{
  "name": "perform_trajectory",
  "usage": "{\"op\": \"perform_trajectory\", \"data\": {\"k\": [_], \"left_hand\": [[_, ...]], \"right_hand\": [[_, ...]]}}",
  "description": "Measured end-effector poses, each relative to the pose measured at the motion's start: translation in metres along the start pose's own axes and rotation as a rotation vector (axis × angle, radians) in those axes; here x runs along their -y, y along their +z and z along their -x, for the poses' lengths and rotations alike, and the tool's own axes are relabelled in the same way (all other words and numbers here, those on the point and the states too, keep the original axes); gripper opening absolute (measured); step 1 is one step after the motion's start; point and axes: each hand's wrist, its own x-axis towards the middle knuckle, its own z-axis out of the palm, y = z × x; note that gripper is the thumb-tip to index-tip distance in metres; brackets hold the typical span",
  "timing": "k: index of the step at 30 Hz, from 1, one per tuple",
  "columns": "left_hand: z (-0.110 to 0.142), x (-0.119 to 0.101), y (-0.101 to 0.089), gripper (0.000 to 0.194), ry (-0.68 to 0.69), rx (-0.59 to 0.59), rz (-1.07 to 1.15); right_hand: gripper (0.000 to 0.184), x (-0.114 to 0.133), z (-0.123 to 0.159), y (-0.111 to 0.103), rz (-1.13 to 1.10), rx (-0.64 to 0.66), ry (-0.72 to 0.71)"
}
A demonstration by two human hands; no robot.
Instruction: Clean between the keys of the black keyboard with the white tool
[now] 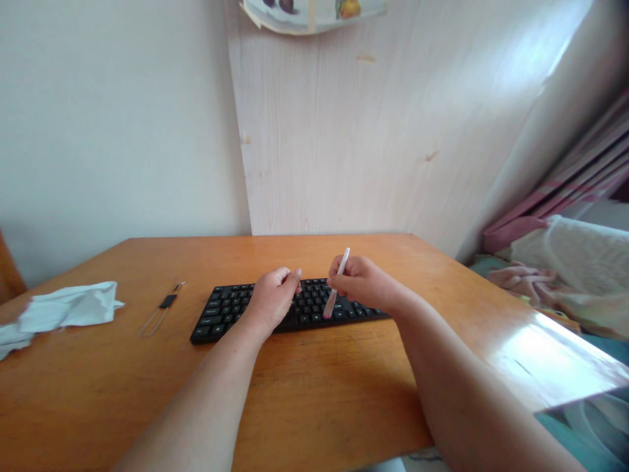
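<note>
A black keyboard (312, 305) lies across the middle of the wooden table. My right hand (363, 280) is closed around a slim brush (341, 270) over the keyboard's right half. The brush has a white handle, and its pinkish tip points down at the keys. Above the keyboard's left-middle keys is my left hand (274, 296), with its fingers curled in and the thumb against them. Whatever those fingers hold, if anything, is hidden. Both forearms cover parts of the keyboard.
Left of the keyboard lies a wire keycap puller (168, 301) with a black middle piece. Crumpled white cloth or tissue (69, 307) is at the far left of the table (314, 393). A pale wall panel stands behind; a bed with bedding (525, 282) is at right.
</note>
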Motion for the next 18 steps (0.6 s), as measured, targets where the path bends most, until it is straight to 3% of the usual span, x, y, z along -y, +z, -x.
{"op": "perform_trajectory", "data": {"k": [4,8,12,16,18], "left_hand": [[0.0,0.0,0.0,0.046,0.003,-0.005,-0.009],[0.001,-0.002,0.0,0.045,-0.01,-0.004,-0.001],[0.001,-0.003,0.0,0.045,-0.003,-0.002,-0.034],[0.002,-0.004,-0.001,0.045,0.019,-0.017,-0.088],[0.003,-0.004,-0.001,0.044,0.033,-0.013,-0.123]], "right_hand": [[0.006,0.003,0.0,0.007,-0.075,0.103,0.048],[0.007,-0.005,-0.003,0.006,0.101,0.063,0.029],[0.018,-0.019,-0.009,-0.006,0.302,-0.115,0.076],[0.013,-0.028,-0.013,-0.015,0.252,-0.366,0.112],[0.011,-0.031,-0.015,-0.016,0.204,-0.408,0.115]]}}
